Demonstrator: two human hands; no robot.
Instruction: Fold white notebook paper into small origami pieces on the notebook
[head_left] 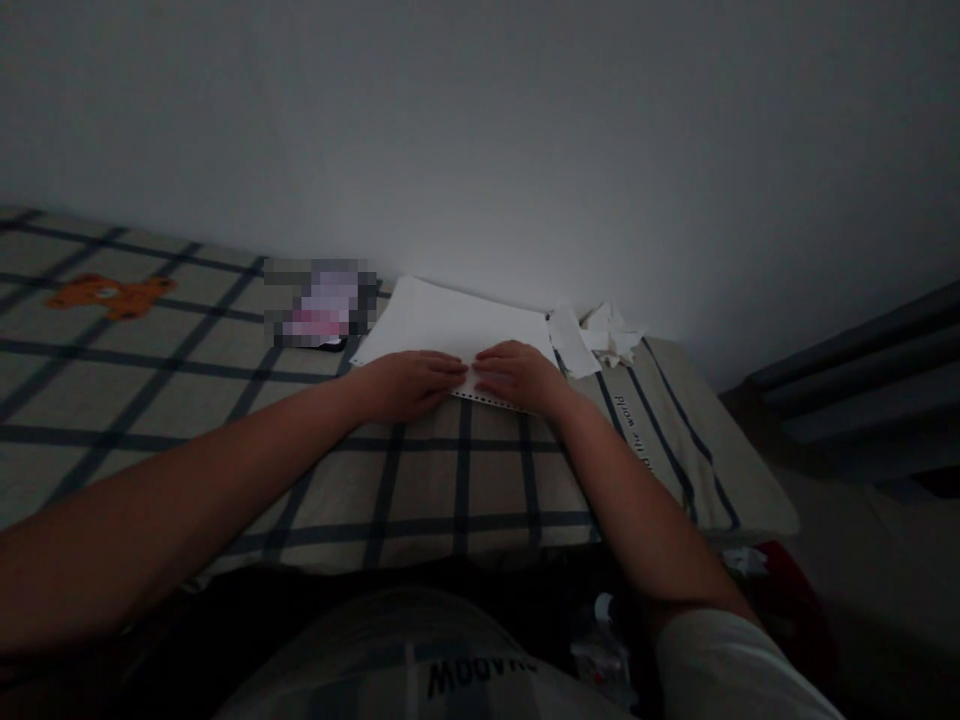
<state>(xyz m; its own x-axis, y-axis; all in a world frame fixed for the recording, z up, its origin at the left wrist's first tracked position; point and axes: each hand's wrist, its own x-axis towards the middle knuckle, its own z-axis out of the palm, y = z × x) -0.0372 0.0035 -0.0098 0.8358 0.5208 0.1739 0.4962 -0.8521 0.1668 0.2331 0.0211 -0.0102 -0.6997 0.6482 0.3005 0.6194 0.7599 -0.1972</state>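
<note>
Paper [457,312] lies on the cloth [427,470] by the wall [480,130], left hand [409,384] and right hand [521,376] over its near edge, fingers together; whether they pinch, I cannot tell. Uneven pressure could crease it or tear its holes [491,401].

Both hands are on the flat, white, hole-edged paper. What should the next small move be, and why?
Perhaps slide the left hand and right hand apart along the near edge of the paper, smoothing it, since both rest there, nearly meeting around its middle.
</note>
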